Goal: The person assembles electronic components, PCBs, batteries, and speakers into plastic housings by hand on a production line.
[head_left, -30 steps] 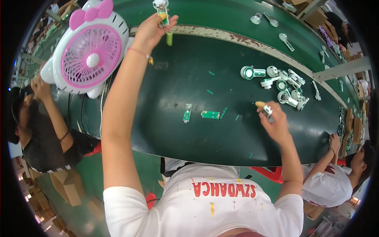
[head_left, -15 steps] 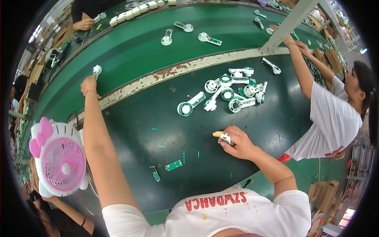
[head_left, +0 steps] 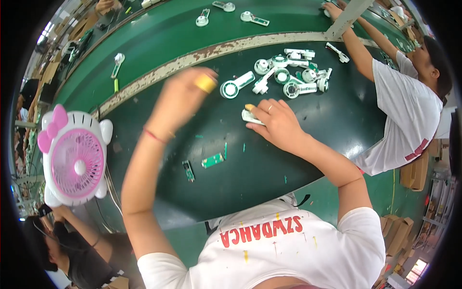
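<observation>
My right hand (head_left: 279,120) is closed round a small white plastic piece (head_left: 251,117) over the dark table, with a yellow finger cover (head_left: 250,107) showing at a fingertip. My left hand (head_left: 180,98) is raised above the table left of the pile, smeared by motion; a yellow patch (head_left: 206,83) shows at its fingers, which I cannot make out. Beyond my right hand lies a pile of white round-headed housings with handles (head_left: 293,89); one separate housing (head_left: 231,89) lies at its left. Nearer me are a green circuit board (head_left: 212,160) and a narrow dark board (head_left: 188,170).
A green conveyor belt (head_left: 159,43) runs behind a chipped metal rail (head_left: 211,51), carrying several housings, one (head_left: 117,65) at left. A pink-and-white desk fan (head_left: 77,154) stands left. A co-worker (head_left: 409,101) reaches over the belt at right, by a metal post (head_left: 347,19).
My left hand has let go of the white housing on the belt and swung back over the table. My right hand has moved left and away from me with the white piece.
</observation>
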Motion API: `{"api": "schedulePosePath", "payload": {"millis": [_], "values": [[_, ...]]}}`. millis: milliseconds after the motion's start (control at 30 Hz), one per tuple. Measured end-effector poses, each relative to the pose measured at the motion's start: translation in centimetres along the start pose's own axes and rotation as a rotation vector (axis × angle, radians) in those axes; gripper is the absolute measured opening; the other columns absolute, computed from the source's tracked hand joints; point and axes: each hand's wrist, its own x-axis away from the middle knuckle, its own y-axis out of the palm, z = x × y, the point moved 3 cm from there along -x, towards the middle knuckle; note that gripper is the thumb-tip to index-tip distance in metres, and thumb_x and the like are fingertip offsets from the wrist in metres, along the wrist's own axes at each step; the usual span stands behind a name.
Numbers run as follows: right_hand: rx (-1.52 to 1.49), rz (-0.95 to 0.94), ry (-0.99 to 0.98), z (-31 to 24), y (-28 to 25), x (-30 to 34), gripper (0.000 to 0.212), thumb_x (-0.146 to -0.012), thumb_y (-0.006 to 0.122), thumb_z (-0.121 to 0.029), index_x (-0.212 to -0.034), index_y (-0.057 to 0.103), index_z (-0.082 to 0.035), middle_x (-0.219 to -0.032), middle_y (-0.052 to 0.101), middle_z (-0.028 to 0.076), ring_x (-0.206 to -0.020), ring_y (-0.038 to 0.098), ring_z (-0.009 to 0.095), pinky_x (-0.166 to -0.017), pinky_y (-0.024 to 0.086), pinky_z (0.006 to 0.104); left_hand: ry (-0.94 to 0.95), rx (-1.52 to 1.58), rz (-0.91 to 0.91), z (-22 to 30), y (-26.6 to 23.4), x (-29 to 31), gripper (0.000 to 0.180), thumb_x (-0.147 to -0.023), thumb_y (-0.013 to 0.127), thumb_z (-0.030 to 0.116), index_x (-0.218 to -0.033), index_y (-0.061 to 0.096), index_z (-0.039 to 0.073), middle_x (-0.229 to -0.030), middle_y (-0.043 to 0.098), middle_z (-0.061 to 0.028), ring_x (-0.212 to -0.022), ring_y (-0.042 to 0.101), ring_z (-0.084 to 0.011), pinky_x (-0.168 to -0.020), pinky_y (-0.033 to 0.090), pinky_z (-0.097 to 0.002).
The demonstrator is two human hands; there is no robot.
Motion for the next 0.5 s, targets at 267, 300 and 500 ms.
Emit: {"api": "schedulePosePath", "payload": {"millis": [267,300,500], "values": [[-0.337,0.048,0.037,-4.7,0.8,1.0,0.038,-0.07,0.069,-0.012,-0.105,0.057,-0.005,-0.091,0.049,0.009,-0.078,0.055,0.025,-0.067,0.045,0.0351,-0.294,0.411,0.083,3.3,7.1,10.5,0.023,-0.087,0.053,0.005,-0.109,0.048,0.0,-0.084,0.061,-0.01,-0.067,0.061,-0.0137,-0.06,0.049,-0.0251],[-0.419,0.07,0.032,-5.1,1.1,1.5,0.045,-0.068,0.07,-0.01,-0.11,0.054,-0.005,-0.093,0.049,0.01,-0.08,0.054,0.028,-0.068,0.046,0.0354,-0.307,0.435,0.126,3.3,7.0,11.2,0.023,-0.087,0.053,0.005,-0.109,0.048,0.0,-0.084,0.061,-0.0093,-0.066,0.061,-0.012,-0.06,0.049,-0.0242],[-0.286,0.11,-0.249,-7.0,1.1,2.5,0.041,-0.072,0.066,-0.006,-0.111,0.053,-0.007,-0.096,0.05,0.008,-0.089,0.052,0.028,-0.076,0.045,0.0364,-0.444,0.605,0.218,3.1,7.0,14.7,0.023,-0.087,0.053,0.002,-0.109,0.048,-0.001,-0.091,0.061,-0.0082,-0.069,0.06,-0.0092,-0.062,0.049,-0.021]]}}
